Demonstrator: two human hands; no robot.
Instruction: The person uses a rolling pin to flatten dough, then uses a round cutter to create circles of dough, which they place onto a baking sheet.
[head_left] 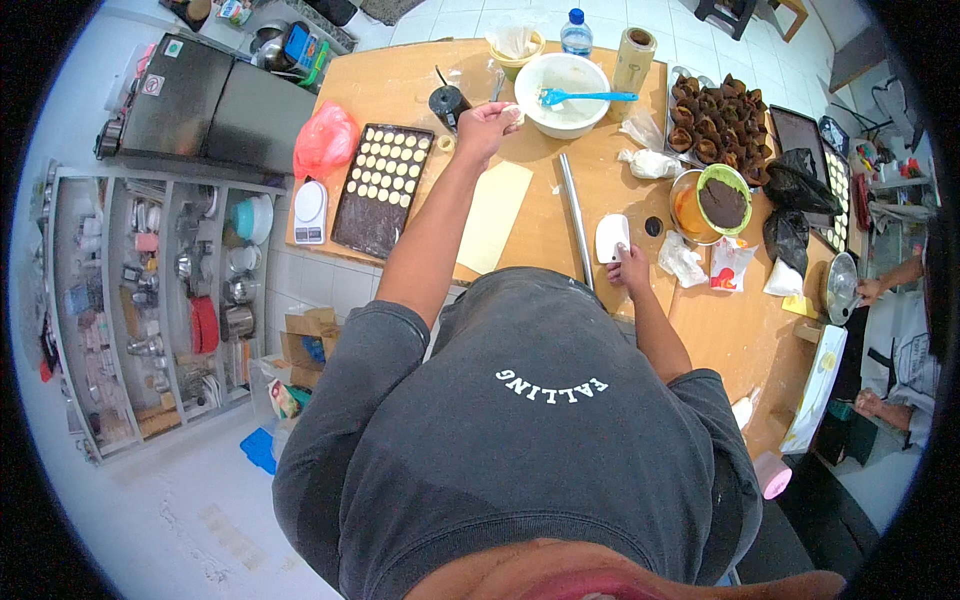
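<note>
My left hand (483, 130) reaches out beside a white mixing bowl (570, 129), its fingers closed on a small pale lump of dough (513, 116). A blue spatula (600, 97) lies across the bowl. Near the table's front edge my right hand (629, 270) grips a white dough scraper (612, 238). A silver rolling pin (574, 215) and a pale yellow sheet (497, 217) lie between my arms. Left of my left forearm is a dark baking tray (368, 227) with rows of pale dough rounds (381, 165). A small ring cutter (446, 144) sits beside the tray.
A kitchen scale (310, 205) and a pink plastic bag (326, 138) stand at the left edge. Rightward are dark paper cups (712, 115), a green-rimmed bowl (724, 203) of brown filling and black bags (786, 238). Another person's hand (876, 290) holds a metal bowl (841, 287).
</note>
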